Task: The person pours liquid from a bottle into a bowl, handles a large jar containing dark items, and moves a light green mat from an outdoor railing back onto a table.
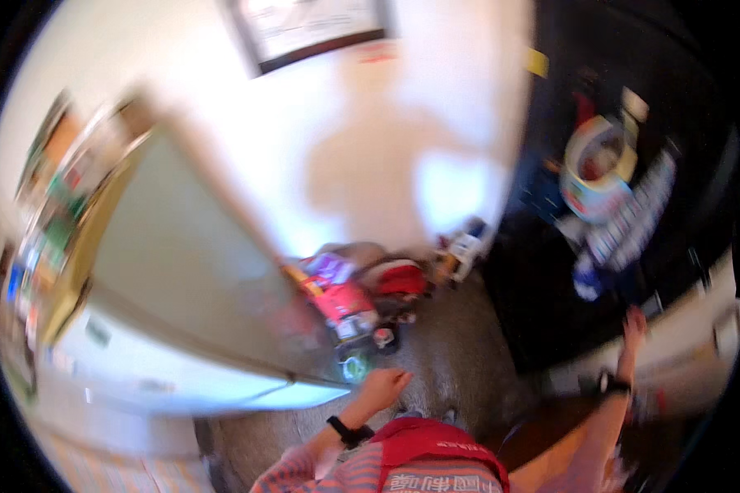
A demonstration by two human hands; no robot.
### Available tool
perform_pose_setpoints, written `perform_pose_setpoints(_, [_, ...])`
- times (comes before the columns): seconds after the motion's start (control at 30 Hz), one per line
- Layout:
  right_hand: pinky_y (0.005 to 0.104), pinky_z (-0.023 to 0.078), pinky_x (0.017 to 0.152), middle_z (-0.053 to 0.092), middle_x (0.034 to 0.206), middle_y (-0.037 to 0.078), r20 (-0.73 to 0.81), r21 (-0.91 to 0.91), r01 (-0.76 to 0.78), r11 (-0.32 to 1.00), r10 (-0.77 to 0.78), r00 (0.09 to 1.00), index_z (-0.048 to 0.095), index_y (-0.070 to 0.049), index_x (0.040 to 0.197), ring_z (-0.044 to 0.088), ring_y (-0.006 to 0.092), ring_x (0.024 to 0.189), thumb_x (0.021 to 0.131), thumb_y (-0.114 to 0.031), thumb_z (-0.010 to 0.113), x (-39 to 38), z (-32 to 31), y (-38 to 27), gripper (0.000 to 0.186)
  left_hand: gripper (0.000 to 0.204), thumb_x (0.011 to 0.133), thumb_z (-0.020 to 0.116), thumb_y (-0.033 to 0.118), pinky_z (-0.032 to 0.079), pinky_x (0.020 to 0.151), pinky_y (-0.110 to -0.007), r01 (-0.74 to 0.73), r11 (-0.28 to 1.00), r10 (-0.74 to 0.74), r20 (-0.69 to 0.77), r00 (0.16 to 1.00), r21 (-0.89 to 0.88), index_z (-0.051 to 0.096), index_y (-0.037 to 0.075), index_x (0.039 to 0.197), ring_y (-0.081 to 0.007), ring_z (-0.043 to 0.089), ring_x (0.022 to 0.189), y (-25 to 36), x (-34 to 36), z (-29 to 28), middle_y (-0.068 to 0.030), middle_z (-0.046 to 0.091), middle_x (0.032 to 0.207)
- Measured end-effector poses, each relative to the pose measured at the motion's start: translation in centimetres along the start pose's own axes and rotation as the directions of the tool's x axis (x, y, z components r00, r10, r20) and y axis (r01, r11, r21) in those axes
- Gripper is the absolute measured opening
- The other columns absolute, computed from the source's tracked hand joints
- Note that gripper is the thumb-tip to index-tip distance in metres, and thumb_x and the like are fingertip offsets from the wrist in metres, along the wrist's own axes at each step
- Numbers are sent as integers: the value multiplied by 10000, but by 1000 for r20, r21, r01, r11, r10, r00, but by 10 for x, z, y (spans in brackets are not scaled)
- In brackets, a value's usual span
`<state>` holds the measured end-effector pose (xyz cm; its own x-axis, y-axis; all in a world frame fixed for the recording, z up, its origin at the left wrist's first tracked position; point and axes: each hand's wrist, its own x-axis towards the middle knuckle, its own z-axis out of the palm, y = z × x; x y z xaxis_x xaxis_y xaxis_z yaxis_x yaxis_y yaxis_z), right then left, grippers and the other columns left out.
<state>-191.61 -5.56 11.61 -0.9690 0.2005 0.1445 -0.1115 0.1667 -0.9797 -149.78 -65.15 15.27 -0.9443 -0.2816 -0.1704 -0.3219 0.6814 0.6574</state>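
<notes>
While the striped cloth point(631, 220) slanted beyond your nearer, straight-fingered right hand point(635, 325), your left hand point(388, 384) was too blurred to tell its grip.

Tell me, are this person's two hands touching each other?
Apart. The head view shows it: the left hand and the right hand are well separated, with bare floor plainly visible between them.

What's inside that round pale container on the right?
Inside the round pale container, something reddish-brown shows, too blurred to identify. Whatever lies beneath that, at the bottom, is covered.
</notes>
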Motion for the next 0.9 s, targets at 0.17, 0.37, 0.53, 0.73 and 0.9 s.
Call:
perform_pose_setpoints(0.17, [310,432,904,577,1203,69,-56,-125,-15,992,8,998,609,-51,1148,544,185,1082,923,-203,635,-106,12,-15,272,291,913,570,330,456,596,-471,-5,999,-4,-243,970,-38,644,58,845,-398,606,693,-6,-54,-85,-181,616,702])
perform_pose_setpoints(0.37, [412,398,982,506,1303,173,295,-593,281,755,-122,948,590,3,1151,503,299,1189,917,-99,593,-224,76,-124,256,186,887,610,282,476,575,-454,116,988,-154,-553,819,-103,639,98,877,-356,627,648,-11,-118,-143,-139,629,681])
perform_pose_setpoints(0.53, [458,370,1040,541,1283,256,639,-646,483,591,73,766,563,5,1243,462,418,1232,907,-324,610,-337,156,-286,472,177,883,616,273,480,582,-452,172,982,-186,-614,767,-81,642,98,888,-343,636,651,-12,-143,-157,-125,637,680])
perform_pose_setpoints(0.73, [400,509,788,685,941,181,819,-516,534,669,203,537,637,34,1066,665,323,895,808,-202,704,-370,244,-328,356,180,885,616,228,496,627,-419,139,972,-222,-550,805,-189,638,66,962,-351,642,711,-35,-168,-148,-173,638,757])
perform_pose_setpoints(0.9, [343,511,733,688,885,182,927,23,517,856,-212,309,641,-11,1115,670,248,802,873,-176,653,-432,405,-407,293,187,902,596,245,502,660,-415,166,954,-264,-436,860,-249,641,77,970,-339,653,756,-77,-187,-160,-159,662,810])
